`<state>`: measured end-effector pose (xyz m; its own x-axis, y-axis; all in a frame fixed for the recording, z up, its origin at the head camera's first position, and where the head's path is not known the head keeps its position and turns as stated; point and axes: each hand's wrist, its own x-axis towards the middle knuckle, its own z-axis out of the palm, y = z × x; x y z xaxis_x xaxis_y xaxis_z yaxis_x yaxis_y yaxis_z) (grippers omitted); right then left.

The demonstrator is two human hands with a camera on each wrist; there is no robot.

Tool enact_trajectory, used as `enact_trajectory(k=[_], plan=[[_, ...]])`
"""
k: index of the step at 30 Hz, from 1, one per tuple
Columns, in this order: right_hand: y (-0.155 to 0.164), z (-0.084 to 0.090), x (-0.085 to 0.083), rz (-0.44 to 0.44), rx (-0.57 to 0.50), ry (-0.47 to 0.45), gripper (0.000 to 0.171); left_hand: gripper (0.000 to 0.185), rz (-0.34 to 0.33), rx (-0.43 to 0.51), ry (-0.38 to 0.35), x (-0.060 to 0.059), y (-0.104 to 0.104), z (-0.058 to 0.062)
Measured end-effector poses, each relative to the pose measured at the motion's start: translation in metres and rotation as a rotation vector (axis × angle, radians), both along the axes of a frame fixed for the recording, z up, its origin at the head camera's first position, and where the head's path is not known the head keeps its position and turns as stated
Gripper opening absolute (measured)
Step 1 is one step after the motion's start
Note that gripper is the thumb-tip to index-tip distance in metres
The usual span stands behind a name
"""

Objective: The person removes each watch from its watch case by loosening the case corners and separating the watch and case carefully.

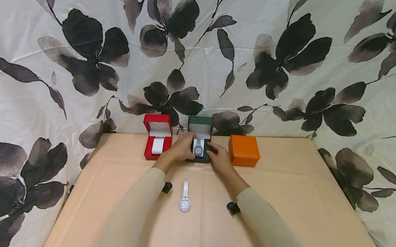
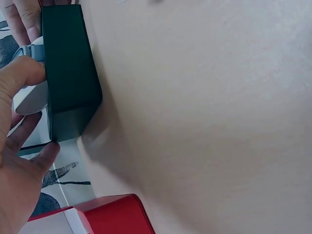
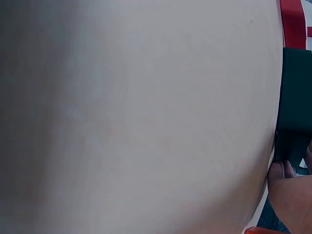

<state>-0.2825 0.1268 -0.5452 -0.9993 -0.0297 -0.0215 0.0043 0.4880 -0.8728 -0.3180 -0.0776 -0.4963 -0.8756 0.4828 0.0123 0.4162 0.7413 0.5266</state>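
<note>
An open green box [image 1: 200, 128] stands at the back middle of the table, with a grey watch [image 1: 198, 150] on its cushion. My left hand [image 1: 188, 143] comes from the left and pinches the cushion with the watch; in the left wrist view its thumb [image 2: 22, 73] presses by the grey strap [image 2: 30, 50] above the green box [image 2: 70, 73]. My right hand [image 1: 214, 150] grips the box's right side, and its fingers [image 3: 290, 192] lie against the green box [image 3: 295, 102]. A white watch [image 1: 185, 201] lies flat on the table between my forearms.
An open red box [image 1: 157, 127] with a bare white cushion [image 1: 157, 145] stands left of the green one, and a closed orange box [image 1: 244, 150] stands to the right. The tan table [image 1: 297, 199] backs onto a flower-patterned cloth [image 1: 200, 47].
</note>
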Motion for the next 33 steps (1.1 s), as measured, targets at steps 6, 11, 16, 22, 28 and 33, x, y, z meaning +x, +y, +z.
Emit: enact_trajectory(k=[6, 11, 16, 22, 28, 33], plan=[[0.000, 0.002, 0.000, 0.012, 0.006, 0.024, 0.044, 0.069, -0.011, 0.022, 0.079, 0.003, -0.001, -0.002], [0.000, 0.003, 0.000, 0.012, 0.003, 0.027, 0.044, 0.072, -0.007, 0.096, 0.027, 0.006, -0.001, -0.003], [0.000, 0.002, 0.000, 0.016, 0.000, 0.039, 0.043, 0.073, 0.000, 0.139, 0.010, 0.008, -0.001, -0.005], [0.000, 0.002, 0.000, 0.015, 0.003, 0.039, 0.044, 0.070, -0.020, 0.170, 0.051, 0.009, 0.000, -0.010], [0.000, 0.001, 0.000, 0.018, -0.001, 0.036, 0.044, 0.070, -0.021, 0.184, 0.069, 0.012, 0.000, -0.012], [0.001, 0.001, -0.001, 0.028, 0.005, 0.054, 0.044, 0.071, -0.019, 0.215, 0.064, 0.014, 0.000, -0.012]])
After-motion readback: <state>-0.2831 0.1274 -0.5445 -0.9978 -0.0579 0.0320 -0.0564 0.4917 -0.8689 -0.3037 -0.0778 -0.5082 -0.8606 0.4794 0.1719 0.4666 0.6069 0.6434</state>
